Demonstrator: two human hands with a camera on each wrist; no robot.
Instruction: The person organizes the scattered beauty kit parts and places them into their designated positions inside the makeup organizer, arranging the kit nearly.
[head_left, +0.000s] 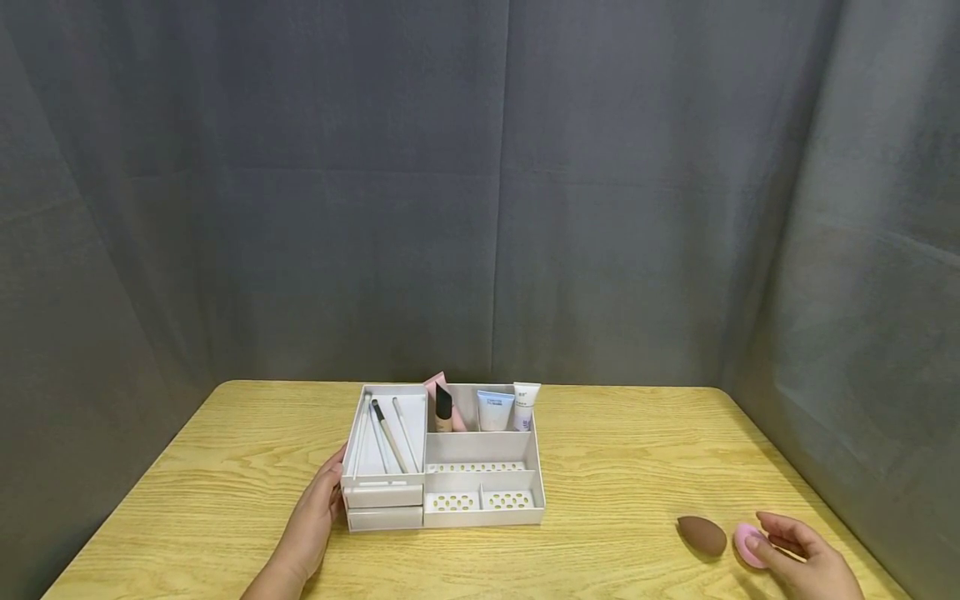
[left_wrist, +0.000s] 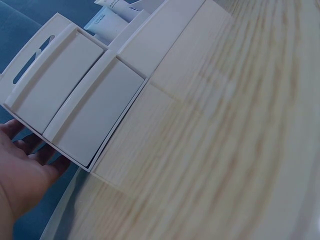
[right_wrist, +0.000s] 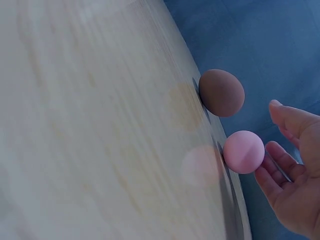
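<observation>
A white makeup organizer (head_left: 483,518) stands on the table, with two closed drawers (left_wrist: 97,107) at its front left. My left hand (head_left: 309,517) rests against its left side, fingers extended along the wall and partly hidden behind it. At the lower right, a pink makeup sponge (right_wrist: 244,152) lies on the table. Beside it is my right hand (head_left: 806,560), its fingers loosely bent and spread apart, a fingertip touching or nearly touching the sponge. Just left of the pink one sits a brown teardrop makeup sponge (head_left: 702,536), apart from the hand.
Several makeup brushes (head_left: 390,433) lie in the organizer's left tray. Its back compartment holds a black-capped bottle (head_left: 444,407), a pink tube (head_left: 437,382), a pale blue tube (head_left: 495,411) and a white tube (head_left: 526,396). Grey curtains (head_left: 495,192) surround the wooden table (head_left: 622,450).
</observation>
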